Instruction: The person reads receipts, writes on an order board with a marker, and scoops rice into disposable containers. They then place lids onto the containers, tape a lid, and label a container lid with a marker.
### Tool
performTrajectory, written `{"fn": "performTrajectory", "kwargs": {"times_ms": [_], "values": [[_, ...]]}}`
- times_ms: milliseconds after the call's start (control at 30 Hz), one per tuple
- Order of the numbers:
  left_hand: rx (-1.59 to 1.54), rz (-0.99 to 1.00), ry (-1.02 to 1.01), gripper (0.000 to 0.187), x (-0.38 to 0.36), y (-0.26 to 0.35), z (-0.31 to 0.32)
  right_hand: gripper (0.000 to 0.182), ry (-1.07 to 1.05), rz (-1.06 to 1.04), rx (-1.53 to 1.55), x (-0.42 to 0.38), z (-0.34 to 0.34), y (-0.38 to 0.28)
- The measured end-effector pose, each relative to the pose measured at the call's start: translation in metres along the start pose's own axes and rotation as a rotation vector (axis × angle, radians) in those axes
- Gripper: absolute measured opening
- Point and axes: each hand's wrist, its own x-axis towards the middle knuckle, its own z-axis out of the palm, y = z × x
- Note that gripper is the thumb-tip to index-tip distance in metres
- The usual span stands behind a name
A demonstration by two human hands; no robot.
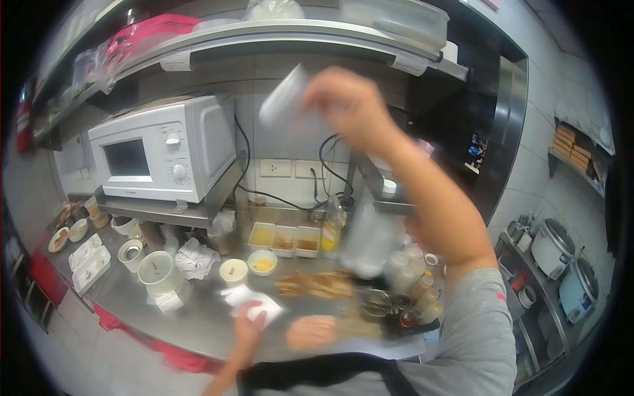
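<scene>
The counter [208, 323] was smooth metal with a soft, dull sheen; the shelf edge [264, 28] above was metal too, brighter along its lip; the microwave [218, 135] had a smooth white casing and a dark, glossy door window [127, 158]; the storage box [393, 26] and the tub [157, 272] were translucent plastic; the crumpled sheets [196, 257] looked like matt, creased paper, the white sheet [263, 307] smoother; the sleeve [479, 330] was soft, matt grey cloth; the raised white piece [284, 99] was too blurred for its material to be told.

White piece [268, 307] low, pale piece [282, 99] (blurred) aloft
</scene>
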Motion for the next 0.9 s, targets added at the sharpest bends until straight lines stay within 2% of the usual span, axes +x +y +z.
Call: {"fn": "performTrajectory", "kwargs": {"times_ms": [33,67,100,167,200,267,333,367,433,533,633,700,800,900], "values": [[0.145,-0.001,-0.012,0.022,-0.010,-0.003,-0.002,0.018,-0.002,-0.003,0.002,0.001,0.000,0.000],[0.289,-0.001,-0.024,0.018,-0.018,-0.006,-0.003,0.018,0.172,0.073,0.149,0.016,-0.010,0.017],[0.308,-0.020,-0.019,0.017,-0.015,-0.013,-0.018,0.017,0.336,0.149,0.293,0.039,0.002,0.039],[0.362,-0.064,-0.014,0.015,-0.030,-0.024,-0.024,0.019,0.502,0.135,0.411,0.055,-0.003,0.093],[0.375,-0.110,-0.006,0.014,-0.034,-0.033,-0.030,0.020,0.543,0.250,0.307,0.048,-0.001,0.110],[0.441,-0.034,-0.039,0.018,-0.040,-0.072,-0.047,0.023,0.612,0.478,0.091,0.038,0.000,0.134],[0.381,0.035,0.000,0.017,-0.040,-0.069,-0.040,0.029,0.584,0.485,0.121,0.030,0.003,0.135],[0.381,-0.070,-0.018,0.016,-0.042,-0.067,-0.038,0.032,0.566,0.492,0.136,0.024,0.005,0.135],[0.391,-0.275,-0.057,0.016,-0.040,-0.046,-0.038,0.033,0.561,0.451,0.157,0.019,0.007,0.138],[0.354,-0.017,-0.030,0.018,-0.039,-0.070,-0.037,0.029,0.489,0.416,0.039,0.019,0.017,0.127],[0.425,-0.219,-0.054,0.019,-0.039,-0.055,-0.037,0.023,0.344,0.317,-0.102,0.044,0.043,0.093],[0.423,-0.170,-0.035,0.019,-0.039,-0.069,-0.038,0.019,0.316,0.184,-0.105,0.072,0.070,0.065],[0.427,-0.138,-0.023,0.019,-0.039,-0.097,-0.041,0.012,0.410,-0.068,0.412,0.117,0.115,0.037],[0.428,-0.094,-0.024,0.018,-0.038,-0.070,-0.039,0.011,0.488,0.059,0.242,0.146,0.160,0.068]]}}
